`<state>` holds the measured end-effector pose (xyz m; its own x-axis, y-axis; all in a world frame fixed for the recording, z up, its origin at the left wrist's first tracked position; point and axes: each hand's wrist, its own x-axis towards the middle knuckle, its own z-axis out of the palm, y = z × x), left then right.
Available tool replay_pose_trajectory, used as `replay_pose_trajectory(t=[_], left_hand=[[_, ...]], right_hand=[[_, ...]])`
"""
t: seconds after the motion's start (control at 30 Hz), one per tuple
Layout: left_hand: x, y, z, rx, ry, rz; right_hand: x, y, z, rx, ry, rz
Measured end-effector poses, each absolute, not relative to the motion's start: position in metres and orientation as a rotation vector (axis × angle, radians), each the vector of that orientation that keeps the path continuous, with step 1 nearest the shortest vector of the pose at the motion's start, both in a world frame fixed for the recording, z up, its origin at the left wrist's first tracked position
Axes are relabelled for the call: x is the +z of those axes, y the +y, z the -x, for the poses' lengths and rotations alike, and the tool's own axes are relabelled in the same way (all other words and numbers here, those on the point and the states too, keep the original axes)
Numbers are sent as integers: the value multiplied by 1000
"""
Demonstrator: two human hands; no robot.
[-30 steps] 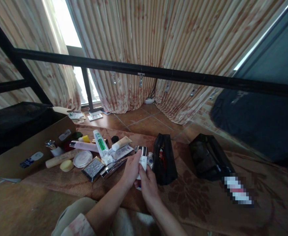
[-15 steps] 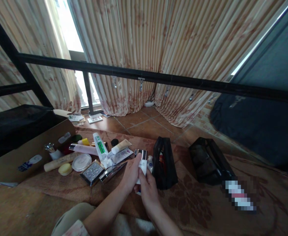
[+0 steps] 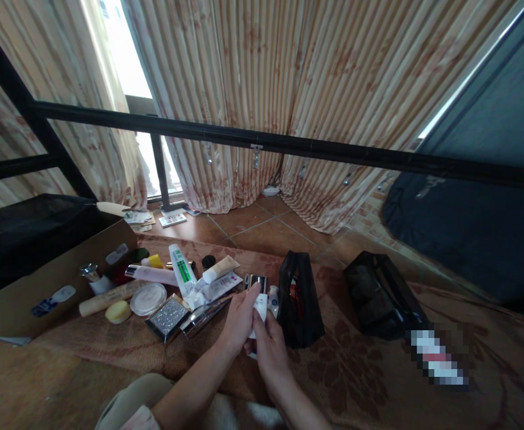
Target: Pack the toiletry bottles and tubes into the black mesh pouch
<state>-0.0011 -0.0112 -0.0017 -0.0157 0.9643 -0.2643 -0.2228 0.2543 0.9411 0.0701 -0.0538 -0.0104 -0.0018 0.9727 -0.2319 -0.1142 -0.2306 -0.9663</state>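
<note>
A white bottle with a shiny silver cap (image 3: 260,306) is held upright between both my hands. My left hand (image 3: 240,319) is closed round its left side, thumb up near the cap. Lower down, my right hand (image 3: 271,346) wraps the bottle's body from the right. Some of the bottle is hidden by the fingers. Just behind it stands a small white bottle (image 3: 273,298), beside an open black pouch (image 3: 301,316) with red things inside. Left of my hands lie silver tubes (image 3: 205,315), a glittery compact (image 3: 167,318), a white-and-green tube (image 3: 181,269) and a beige tube (image 3: 221,269).
A cardboard box (image 3: 65,275) holding a black bag stands at the left, with a round clear case (image 3: 148,298) and a yellow jar (image 3: 117,312) near it. Another black pouch (image 3: 381,295) sits at the right. A dark metal rail (image 3: 235,132) crosses beyond, before curtains (image 3: 253,65).
Both hands keep their hold on the white bottle, with only slight shifts of the fingers. The surrounding items stay where they were.
</note>
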Motion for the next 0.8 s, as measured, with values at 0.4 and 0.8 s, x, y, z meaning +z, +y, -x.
replay_pose_trajectory(t=[0.4,0.8], left_hand=[[3,-14,1,1081,1153,-814],[6,-14,1,1107,1111,-835]], right_hand=[[-10,-54,-71,1403,-1008,1293],[-6,-55,-71,1395,-1020,1293]])
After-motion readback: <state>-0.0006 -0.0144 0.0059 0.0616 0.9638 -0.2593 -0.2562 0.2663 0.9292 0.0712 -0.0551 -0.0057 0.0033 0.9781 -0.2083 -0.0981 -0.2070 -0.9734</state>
